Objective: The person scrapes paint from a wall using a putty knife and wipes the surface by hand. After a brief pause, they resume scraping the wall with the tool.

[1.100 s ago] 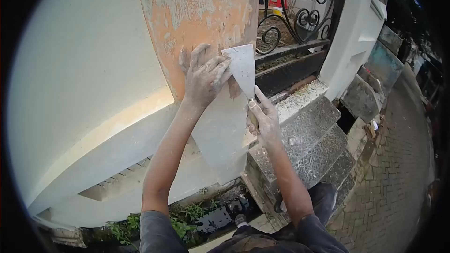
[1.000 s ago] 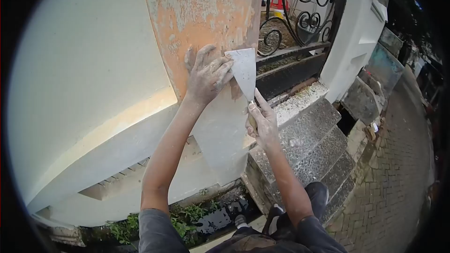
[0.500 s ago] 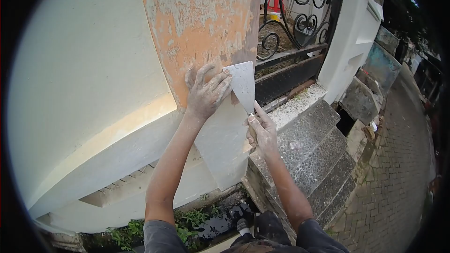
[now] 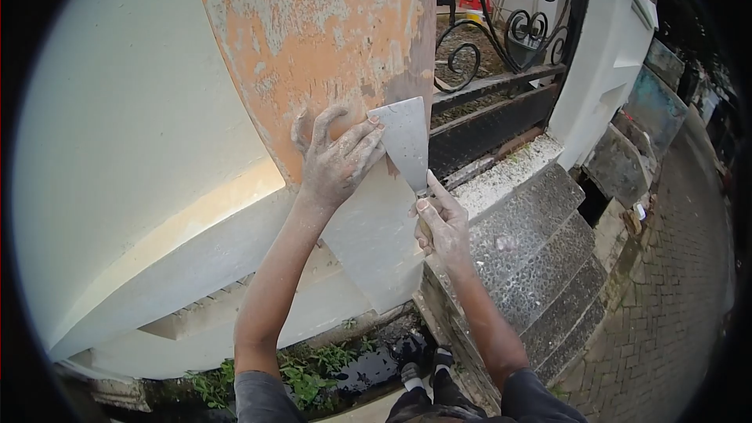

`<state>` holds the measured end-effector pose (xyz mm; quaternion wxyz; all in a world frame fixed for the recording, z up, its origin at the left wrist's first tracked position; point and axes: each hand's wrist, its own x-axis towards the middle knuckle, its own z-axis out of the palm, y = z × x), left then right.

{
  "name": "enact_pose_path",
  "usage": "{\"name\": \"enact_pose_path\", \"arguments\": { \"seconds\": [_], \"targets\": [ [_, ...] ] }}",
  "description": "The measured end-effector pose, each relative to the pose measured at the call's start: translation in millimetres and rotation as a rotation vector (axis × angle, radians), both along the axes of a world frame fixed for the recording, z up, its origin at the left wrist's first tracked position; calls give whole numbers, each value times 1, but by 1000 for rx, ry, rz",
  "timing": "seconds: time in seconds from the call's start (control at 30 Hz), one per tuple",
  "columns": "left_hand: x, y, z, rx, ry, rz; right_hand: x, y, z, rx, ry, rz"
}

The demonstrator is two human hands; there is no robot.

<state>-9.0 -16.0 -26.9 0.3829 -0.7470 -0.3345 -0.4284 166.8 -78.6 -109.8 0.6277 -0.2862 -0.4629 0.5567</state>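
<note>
My right hand (image 4: 448,229) is closed around the handle of a putty knife (image 4: 404,137). Its wide metal blade points up and lies close to the lower right of a column (image 4: 313,47) with flaking orange and grey paint. At the blade's upper left corner, my left hand (image 4: 338,158) pinches the metal, its other fingers bent and spread near the orange surface. Pale dust coats both hands. The palm side of my left hand is hidden.
A black scrolled iron gate (image 4: 501,70) stands right of the column. Below it are speckled stone steps (image 4: 533,243). A ditch with dark water (image 4: 376,368) and plants runs by my feet. Brick paving (image 4: 658,298) lies at right.
My view has shifted slightly, so the gate and steps appear farther right and the column farther left. Both hands stay on the putty knife, with little movement relative to it.
</note>
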Motion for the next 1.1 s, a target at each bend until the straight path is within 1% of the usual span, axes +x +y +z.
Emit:
{"name": "enact_pose_path", "arguments": {
  "seconds": [0.03,0.07,0.1,0.17,0.2,0.33,0.37,0.47,0.57,0.67,0.77,0.87,1.07,1.1],
  "targets": [
    [0,4,8,22,-6,4,1,0,14,2,-26,-9],
    [1,4,4,13,-8,-2,1,1,21,3,-56,-13],
    [0,3,1,5,-12,-5,0,-1,17,2,-44,-12],
    [-2,2,-13,-12,24,21,-6,-3,-12,-28,24,22],
    [-2,0,-12,-7,18,26,-9,-4,-12,-35,63,37],
    [0,1,5,31,3,62,-6,5,11,23,-50,-13],
    [1,1,6,39,-4,76,-7,5,8,2,-18,22],
    [-2,-1,-20,-17,24,65,-11,-1,-22,-34,20,32],
    [-2,1,5,44,14,82,-10,8,-1,32,32,30],
    [-1,1,10,52,-6,115,-13,8,10,10,74,56],
    [-2,0,-19,4,54,65,-12,3,-26,-40,50,40],
    [1,1,9,44,-22,98,-9,13,8,20,10,51],
    [1,-2,-15,27,17,119,-7,3,-16,-15,-14,50],
    [1,-1,-8,38,-4,126,-8,7,-7,13,-16,50]
  ]
}}
